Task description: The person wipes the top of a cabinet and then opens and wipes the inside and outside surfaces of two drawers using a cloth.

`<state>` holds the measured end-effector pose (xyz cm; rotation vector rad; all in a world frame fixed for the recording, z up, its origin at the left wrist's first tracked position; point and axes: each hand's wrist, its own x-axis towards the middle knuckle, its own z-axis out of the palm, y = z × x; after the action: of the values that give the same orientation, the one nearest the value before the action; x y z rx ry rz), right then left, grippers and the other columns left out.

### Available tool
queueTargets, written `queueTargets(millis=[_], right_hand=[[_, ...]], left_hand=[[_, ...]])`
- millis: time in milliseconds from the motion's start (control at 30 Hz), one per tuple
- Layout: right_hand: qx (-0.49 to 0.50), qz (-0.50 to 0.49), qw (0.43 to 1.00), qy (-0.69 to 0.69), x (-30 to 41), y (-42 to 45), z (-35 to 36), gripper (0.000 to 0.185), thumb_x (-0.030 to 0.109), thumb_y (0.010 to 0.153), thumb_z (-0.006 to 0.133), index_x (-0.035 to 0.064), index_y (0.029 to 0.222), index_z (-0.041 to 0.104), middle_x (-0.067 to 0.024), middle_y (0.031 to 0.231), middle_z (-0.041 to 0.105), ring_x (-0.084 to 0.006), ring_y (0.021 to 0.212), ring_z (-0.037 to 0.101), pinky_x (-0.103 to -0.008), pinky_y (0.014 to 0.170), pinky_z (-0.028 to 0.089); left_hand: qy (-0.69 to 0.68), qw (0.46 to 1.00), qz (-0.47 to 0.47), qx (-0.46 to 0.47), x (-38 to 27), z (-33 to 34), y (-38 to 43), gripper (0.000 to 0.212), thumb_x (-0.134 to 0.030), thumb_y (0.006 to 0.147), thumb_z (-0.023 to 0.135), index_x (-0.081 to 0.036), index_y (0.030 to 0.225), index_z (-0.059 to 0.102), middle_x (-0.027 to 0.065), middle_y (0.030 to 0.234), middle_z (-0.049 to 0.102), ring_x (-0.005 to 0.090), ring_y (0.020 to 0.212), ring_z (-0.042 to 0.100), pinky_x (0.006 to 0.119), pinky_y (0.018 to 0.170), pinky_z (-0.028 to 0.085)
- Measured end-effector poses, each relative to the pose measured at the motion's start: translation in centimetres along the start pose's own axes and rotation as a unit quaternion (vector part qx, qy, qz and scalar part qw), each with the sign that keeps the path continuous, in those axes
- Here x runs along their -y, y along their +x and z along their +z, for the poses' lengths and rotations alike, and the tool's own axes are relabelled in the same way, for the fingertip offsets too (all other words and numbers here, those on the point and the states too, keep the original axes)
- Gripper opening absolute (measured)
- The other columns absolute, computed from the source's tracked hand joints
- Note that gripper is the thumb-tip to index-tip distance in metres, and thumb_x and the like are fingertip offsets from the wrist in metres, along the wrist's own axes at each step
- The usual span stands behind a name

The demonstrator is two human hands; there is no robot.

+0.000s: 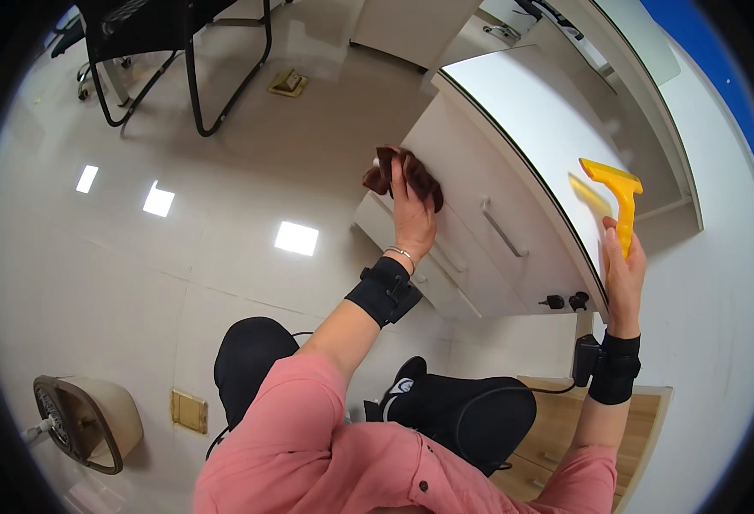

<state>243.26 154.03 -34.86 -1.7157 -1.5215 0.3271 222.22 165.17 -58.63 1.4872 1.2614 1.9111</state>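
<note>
A crumpled brown cloth (423,177) is bunched in my left hand (413,215), against the left side of a pale drawer cabinet's front (460,186). Fingers of that hand press into the cloth, and part of a small white object shows beside it. My right hand (625,283) grips the handle of a yellow plastic squeegee (624,193), whose head points away from me above the cabinet's glossy white top (531,115). Metal handles (504,228) are on the drawer fronts. A key with a black head (553,301) is at the near corner of the cabinet.
A black chair (206,83) stands at the upper left on the tiled floor. Brass floor boxes (189,412) are set in the tiles, one with a raised lid. A bin-like beige container (110,417) sits lower left. Wooden drawers (544,437) are near my right knee.
</note>
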Motion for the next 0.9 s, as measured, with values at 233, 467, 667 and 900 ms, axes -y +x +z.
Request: queueTargets(millis=[233, 467, 667, 900], right_hand=[[0.009, 0.012, 1.0, -0.021, -0.7, 0.0, -0.5, 0.035, 0.024, 0.092, 0.056, -0.0042, 0.113, 0.056, -0.0033, 0.101, 0.058, -0.0081, 0.089, 0.05, -0.0221, 0.083, 0.039], [0.004, 0.01, 1.0, -0.019, -0.3, -0.5, -0.6, 0.036, 0.025, 0.092, 0.056, -0.0041, 0.114, 0.055, -0.0022, 0.098, 0.057, -0.0067, 0.084, 0.048, -0.0208, 0.079, 0.04], [-0.009, 0.012, 1.0, -0.008, 0.8, -1.3, 0.1, 0.035, 0.025, 0.092, 0.056, -0.0035, 0.112, 0.056, -0.0011, 0.096, 0.056, -0.006, 0.081, 0.047, -0.0191, 0.076, 0.038], [0.002, 0.022, 0.998, -0.063, 0.4, -1.1, -0.5, 0.036, 0.025, 0.092, 0.057, -0.0044, 0.112, 0.056, -0.0013, 0.095, 0.057, -0.006, 0.082, 0.048, -0.0194, 0.077, 0.039]], left_hand=[[-0.011, 0.987, 0.067, 0.143, -4.8, 1.3, -4.6, 0.067, 0.004, 0.074, 0.051, 0.0, 0.138, 0.032, 0.0191, 0.149, 0.017, 0.0407, 0.131, 0.029, 0.042, 0.106, 0.03], [0.094, 0.979, 0.14, 0.115, -0.5, 1.3, -2.6, 0.069, -0.003, 0.07, 0.055, -0.005, 0.137, 0.036, 0.0228, 0.141, 0.026, 0.0444, 0.124, 0.034, 0.044, 0.104, 0.032], [-0.072, 0.994, 0.03, -0.072, 4.4, -1.5, 2.6, 0.054, -0.009, 0.081, 0.049, -0.004, 0.134, 0.037, 0.0213, 0.136, 0.036, 0.0375, 0.121, 0.04, 0.039, 0.101, 0.035], [-0.099, 0.979, -0.173, 0.048, 8.5, -2.5, 1.4, 0.038, -0.025, 0.092, 0.041, 0.004, 0.116, 0.049, 0.0207, 0.113, 0.055, 0.0347, 0.106, 0.051, 0.037, 0.092, 0.039]])
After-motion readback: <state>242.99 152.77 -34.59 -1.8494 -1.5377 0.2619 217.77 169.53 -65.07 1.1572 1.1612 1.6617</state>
